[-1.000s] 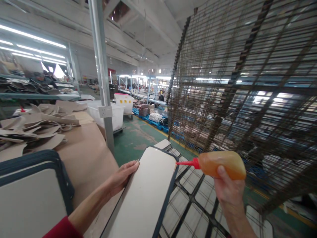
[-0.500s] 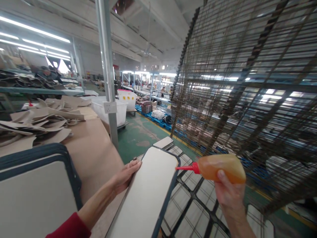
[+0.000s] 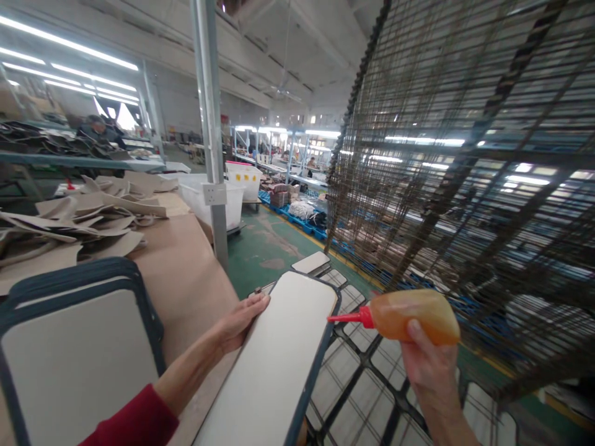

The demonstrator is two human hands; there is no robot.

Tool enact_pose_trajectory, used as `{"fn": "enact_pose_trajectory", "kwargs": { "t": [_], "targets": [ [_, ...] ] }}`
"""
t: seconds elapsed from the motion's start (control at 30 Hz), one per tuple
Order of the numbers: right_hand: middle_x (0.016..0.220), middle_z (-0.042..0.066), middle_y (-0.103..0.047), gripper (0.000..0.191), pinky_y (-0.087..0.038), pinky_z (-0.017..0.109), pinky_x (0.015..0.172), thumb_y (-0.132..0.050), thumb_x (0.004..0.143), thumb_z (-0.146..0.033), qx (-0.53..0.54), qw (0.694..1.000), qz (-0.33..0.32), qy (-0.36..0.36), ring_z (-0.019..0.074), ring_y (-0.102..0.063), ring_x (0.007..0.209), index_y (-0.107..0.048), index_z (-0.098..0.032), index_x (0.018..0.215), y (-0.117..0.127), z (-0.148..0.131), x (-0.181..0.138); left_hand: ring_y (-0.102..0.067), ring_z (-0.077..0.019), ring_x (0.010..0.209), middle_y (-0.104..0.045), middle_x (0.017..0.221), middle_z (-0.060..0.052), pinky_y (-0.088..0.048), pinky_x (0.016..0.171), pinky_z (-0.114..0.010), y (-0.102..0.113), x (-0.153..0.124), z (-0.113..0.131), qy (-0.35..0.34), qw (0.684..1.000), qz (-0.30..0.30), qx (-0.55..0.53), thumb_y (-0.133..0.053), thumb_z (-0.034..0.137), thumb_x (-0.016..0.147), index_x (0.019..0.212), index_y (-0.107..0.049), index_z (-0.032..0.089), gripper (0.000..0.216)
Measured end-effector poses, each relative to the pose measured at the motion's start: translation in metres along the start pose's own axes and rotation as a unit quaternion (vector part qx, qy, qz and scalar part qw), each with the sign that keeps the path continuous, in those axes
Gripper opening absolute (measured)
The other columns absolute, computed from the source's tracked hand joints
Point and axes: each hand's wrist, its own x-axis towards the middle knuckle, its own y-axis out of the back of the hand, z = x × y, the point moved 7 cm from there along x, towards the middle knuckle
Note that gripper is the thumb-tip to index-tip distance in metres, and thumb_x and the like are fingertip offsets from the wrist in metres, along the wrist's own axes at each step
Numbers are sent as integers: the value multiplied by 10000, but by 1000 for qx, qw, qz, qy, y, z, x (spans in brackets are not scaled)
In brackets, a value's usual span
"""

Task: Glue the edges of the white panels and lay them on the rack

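A long white panel with a dark blue edge [image 3: 274, 347] slants up in front of me, its rounded far end raised. My left hand [image 3: 239, 322] grips its left side, thumb side near the top face and the other fingers partly hidden. In my right hand [image 3: 427, 359] is a squeeze bottle [image 3: 413, 314] of amber liquid, lying sideways. Its thin red nozzle points left, the tip at the panel's right edge near the far corner. Left of my arm, similar dark-edged panels [image 3: 79, 365] are stacked.
A brown table [image 3: 186, 266] runs along the left, bearing a heap of beige cut pieces [image 3: 102, 210]. More white panels lie on a dark wire rack [image 3: 372, 359] below right. A raised wire mesh [image 3: 441, 155] fills the right. Beyond stand a metal post [image 3: 211, 124] and white bins [image 3: 235, 204].
The bottle's nozzle tip has shifted slightly along the panel's right edge, toward me. The view has turned a little to the left. Both grips are unchanged.
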Motion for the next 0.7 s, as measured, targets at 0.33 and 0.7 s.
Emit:
{"fn": "enact_pose_trajectory", "kwargs": {
  "t": [0.33,0.7],
  "targets": [
    [792,46,-673,355,-529,371,735,-776,650,-379,-72,996,-44,15,224,-634,724,-660,-197,932,-2,6,-9,-602,-120,540,-640,648,12,-472,499,-204,5,-1,1,13,1000,16,10,-803,376,648,760,-544,174,347],
    [878,58,-686,407,-528,361,739,-772,654,-391,-76,995,-58,5,232,-647,780,-649,-202,992,-7,6,-18,-596,-123,517,-650,657,-2,-480,510,-227,9,7,5,17,999,28,16,-737,326,737,788,-541,170,256]
  ]
}}
